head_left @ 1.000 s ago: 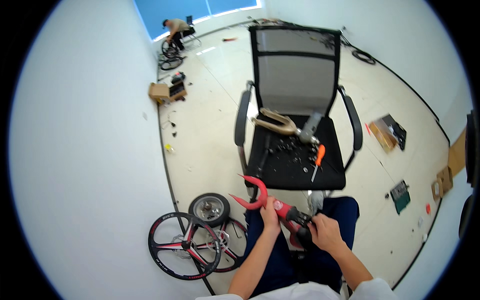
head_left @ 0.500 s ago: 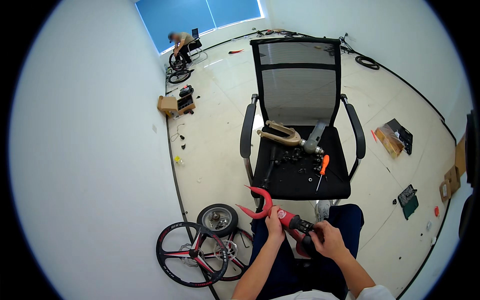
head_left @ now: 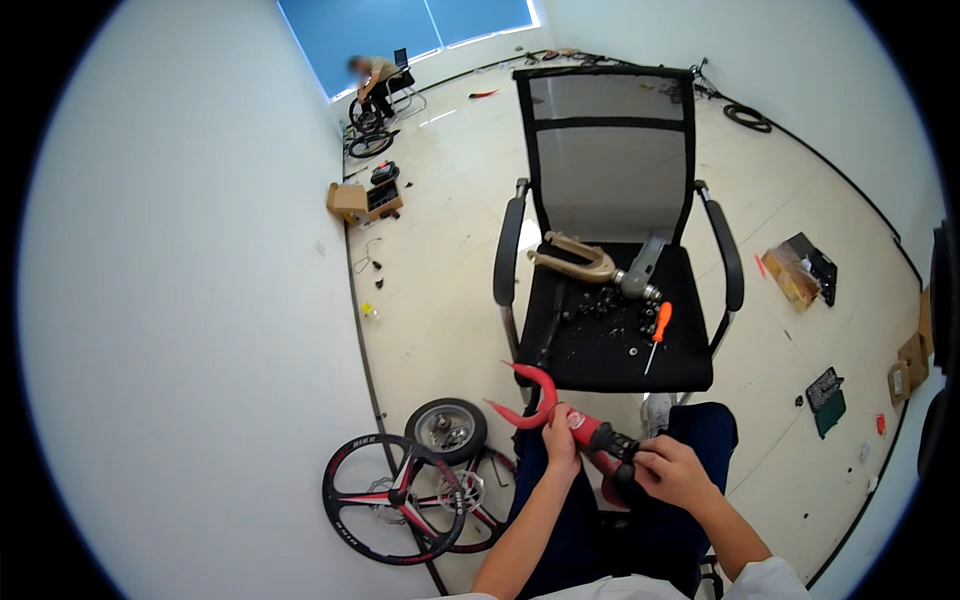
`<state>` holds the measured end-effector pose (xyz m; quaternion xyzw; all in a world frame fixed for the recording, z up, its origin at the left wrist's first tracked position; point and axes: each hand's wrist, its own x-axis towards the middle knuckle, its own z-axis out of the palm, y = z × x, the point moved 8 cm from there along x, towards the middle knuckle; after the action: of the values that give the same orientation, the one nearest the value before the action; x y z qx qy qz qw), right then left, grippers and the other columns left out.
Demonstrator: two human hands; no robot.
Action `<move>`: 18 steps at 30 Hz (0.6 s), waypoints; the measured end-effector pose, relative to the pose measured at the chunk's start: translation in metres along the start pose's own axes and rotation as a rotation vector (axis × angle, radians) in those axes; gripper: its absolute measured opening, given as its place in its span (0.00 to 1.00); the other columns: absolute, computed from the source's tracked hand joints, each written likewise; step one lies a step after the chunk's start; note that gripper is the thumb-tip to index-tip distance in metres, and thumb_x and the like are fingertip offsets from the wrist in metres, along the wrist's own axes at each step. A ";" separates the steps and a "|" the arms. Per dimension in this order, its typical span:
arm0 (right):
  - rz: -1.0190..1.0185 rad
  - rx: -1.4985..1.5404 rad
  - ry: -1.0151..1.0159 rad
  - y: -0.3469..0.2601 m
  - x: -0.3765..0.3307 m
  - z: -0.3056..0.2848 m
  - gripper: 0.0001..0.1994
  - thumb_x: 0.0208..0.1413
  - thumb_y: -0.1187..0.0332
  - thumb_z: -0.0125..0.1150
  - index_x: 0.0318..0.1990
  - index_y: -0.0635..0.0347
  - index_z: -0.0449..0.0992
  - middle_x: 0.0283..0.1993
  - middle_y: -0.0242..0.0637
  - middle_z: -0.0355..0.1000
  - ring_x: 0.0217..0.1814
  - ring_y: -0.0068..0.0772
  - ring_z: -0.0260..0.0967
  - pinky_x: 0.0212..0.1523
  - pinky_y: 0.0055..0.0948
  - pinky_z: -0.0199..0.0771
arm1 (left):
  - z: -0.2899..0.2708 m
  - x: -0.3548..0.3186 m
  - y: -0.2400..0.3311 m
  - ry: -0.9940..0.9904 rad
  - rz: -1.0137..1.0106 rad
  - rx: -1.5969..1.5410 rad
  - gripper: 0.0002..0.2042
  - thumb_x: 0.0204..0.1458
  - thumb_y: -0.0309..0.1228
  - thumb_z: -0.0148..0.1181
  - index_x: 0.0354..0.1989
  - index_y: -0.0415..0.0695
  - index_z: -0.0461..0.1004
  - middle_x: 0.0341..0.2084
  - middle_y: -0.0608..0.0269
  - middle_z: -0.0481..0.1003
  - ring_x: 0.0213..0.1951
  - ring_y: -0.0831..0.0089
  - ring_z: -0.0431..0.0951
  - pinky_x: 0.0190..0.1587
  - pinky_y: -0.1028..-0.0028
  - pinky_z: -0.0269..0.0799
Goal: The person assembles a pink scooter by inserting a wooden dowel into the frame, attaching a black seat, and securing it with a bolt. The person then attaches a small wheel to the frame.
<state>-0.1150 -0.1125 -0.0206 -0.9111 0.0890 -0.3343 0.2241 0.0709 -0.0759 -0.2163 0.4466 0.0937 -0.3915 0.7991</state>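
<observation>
head view: left hand (head_left: 560,437) grip on red fork (head_left: 540,400), right hand (head_left: 672,470) clasping black end.

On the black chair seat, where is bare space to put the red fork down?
The chair seat is bare along its front edge and right front corner, below the orange screwdriver. Its back is crowded: the tan fork, a grey part and scattered small black pieces.

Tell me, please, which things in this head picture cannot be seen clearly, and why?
- Head view: the black part on the red fork is mostly covered by the right hand.
- The left hand hides the fork's middle.
- Small black pieces on the office chair are too small to identify.
- The far person is blurred and small.
</observation>
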 end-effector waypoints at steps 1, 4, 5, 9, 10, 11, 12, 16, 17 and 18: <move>0.031 0.005 0.001 0.000 0.000 0.000 0.13 0.39 0.78 0.65 0.36 0.59 0.75 0.36 0.40 0.72 0.35 0.43 0.73 0.32 0.34 0.77 | -0.002 0.001 -0.003 -0.005 -0.017 0.005 0.07 0.52 0.35 0.60 0.30 0.46 0.71 0.23 0.71 0.70 0.27 0.79 0.73 0.33 0.75 0.69; 0.137 0.085 0.109 0.006 -0.005 -0.001 0.10 0.43 0.77 0.65 0.35 0.61 0.75 0.34 0.40 0.72 0.31 0.42 0.73 0.30 0.32 0.75 | 0.004 -0.005 0.003 0.000 -0.007 -0.003 0.07 0.54 0.35 0.58 0.30 0.46 0.71 0.24 0.71 0.70 0.28 0.79 0.73 0.34 0.76 0.69; 0.255 0.124 0.112 0.011 -0.009 0.000 0.08 0.45 0.76 0.65 0.34 0.61 0.75 0.33 0.40 0.72 0.30 0.42 0.73 0.29 0.32 0.74 | 0.004 -0.007 0.004 -0.006 -0.007 -0.001 0.07 0.54 0.35 0.58 0.31 0.46 0.71 0.24 0.71 0.70 0.28 0.79 0.73 0.34 0.76 0.69; 0.607 0.168 0.073 0.024 -0.028 0.012 0.06 0.50 0.72 0.65 0.32 0.61 0.74 0.30 0.41 0.72 0.26 0.42 0.72 0.25 0.31 0.70 | 0.007 -0.008 0.006 -0.027 -0.002 -0.006 0.07 0.54 0.35 0.58 0.31 0.46 0.71 0.24 0.71 0.70 0.28 0.79 0.73 0.34 0.76 0.69; 0.664 0.153 0.049 0.029 -0.034 0.019 0.06 0.51 0.71 0.65 0.32 0.61 0.74 0.29 0.41 0.72 0.25 0.42 0.72 0.24 0.31 0.68 | 0.008 -0.008 0.006 -0.031 0.001 -0.011 0.07 0.54 0.35 0.58 0.31 0.46 0.71 0.24 0.71 0.70 0.28 0.79 0.73 0.34 0.76 0.69; 0.568 0.075 0.038 0.024 -0.031 0.022 0.07 0.52 0.70 0.65 0.33 0.62 0.73 0.29 0.42 0.72 0.25 0.43 0.72 0.24 0.33 0.69 | 0.007 -0.008 0.005 -0.032 -0.005 -0.012 0.07 0.54 0.35 0.58 0.31 0.46 0.71 0.24 0.71 0.70 0.28 0.79 0.73 0.34 0.76 0.69; 0.487 -0.003 0.053 0.019 -0.028 0.020 0.07 0.52 0.71 0.64 0.34 0.62 0.73 0.29 0.41 0.72 0.25 0.43 0.71 0.24 0.33 0.70 | 0.007 -0.007 0.005 -0.034 -0.012 -0.013 0.07 0.54 0.35 0.58 0.31 0.46 0.71 0.25 0.71 0.70 0.28 0.79 0.73 0.34 0.76 0.69; 0.276 -0.232 -0.011 0.001 -0.009 0.009 0.08 0.50 0.72 0.64 0.37 0.62 0.74 0.31 0.38 0.70 0.28 0.40 0.71 0.27 0.34 0.72 | 0.005 -0.005 0.003 -0.038 -0.021 -0.011 0.07 0.53 0.35 0.59 0.31 0.46 0.71 0.25 0.71 0.70 0.28 0.79 0.73 0.34 0.76 0.69; 0.241 -0.259 -0.046 -0.003 -0.006 0.004 0.09 0.49 0.72 0.64 0.37 0.62 0.74 0.32 0.37 0.70 0.29 0.39 0.71 0.27 0.34 0.72 | 0.005 -0.004 0.003 -0.034 -0.013 -0.008 0.07 0.53 0.35 0.59 0.31 0.46 0.71 0.25 0.71 0.70 0.28 0.79 0.73 0.34 0.76 0.69; 0.207 -0.286 -0.081 -0.004 -0.005 0.003 0.09 0.49 0.72 0.65 0.38 0.62 0.74 0.32 0.37 0.70 0.29 0.39 0.71 0.27 0.33 0.72 | 0.004 -0.003 0.003 -0.030 -0.006 -0.006 0.07 0.53 0.35 0.59 0.31 0.46 0.71 0.25 0.71 0.70 0.28 0.79 0.73 0.34 0.76 0.69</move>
<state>-0.1170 -0.1063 -0.0231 -0.9324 0.2201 -0.2563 0.1287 0.0698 -0.0767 -0.2100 0.4379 0.0841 -0.4002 0.8006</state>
